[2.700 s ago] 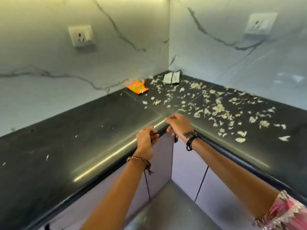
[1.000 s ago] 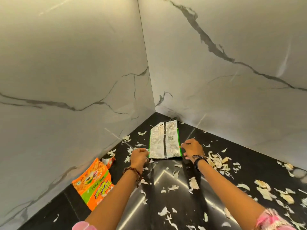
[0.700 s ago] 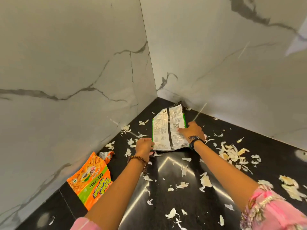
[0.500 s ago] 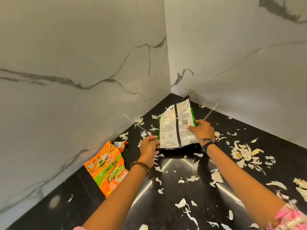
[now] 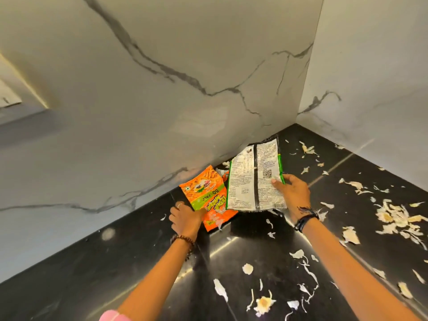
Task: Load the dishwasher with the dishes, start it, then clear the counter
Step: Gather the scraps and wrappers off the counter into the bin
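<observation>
My right hand pinches the right edge of a white and green snack wrapper and holds it lifted off the black counter, printed back facing me. My left hand lies on the counter at the lower left corner of an orange snack wrapper, its fingertips touching the packet's edge. Whether it grips the packet I cannot tell. The orange wrapper lies beside the marble wall, partly under the white one.
Several onion-skin peels litter the black counter to the right and near me. White marble walls meet in a corner at the back right. A wall socket plate shows at the far left.
My right hand has picked the white wrapper off the counter and carried it left, over the orange wrapper. My left hand has moved left to the orange wrapper. The camera turned left.
</observation>
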